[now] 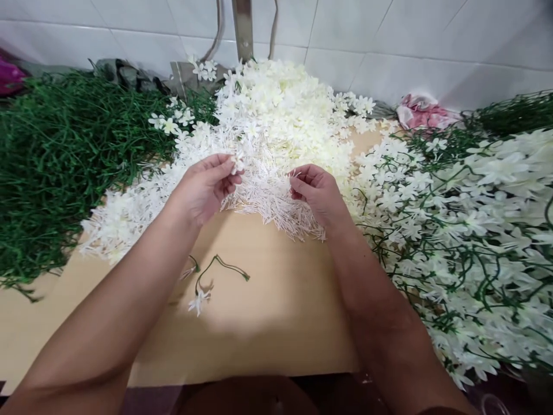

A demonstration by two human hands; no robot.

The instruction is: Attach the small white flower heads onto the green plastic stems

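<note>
Across the near bench, past a lone stem lying loose, both forearms reach forward with palms turned inward, the left hand with its grip pinched on a small flower lifted clear, the right hand with its grip closed on white stalks at the flower pile edge, seemingly steadying them.

White tiled wall runs along the far side behind a tan table; 1 metal post stands far centre.
</note>
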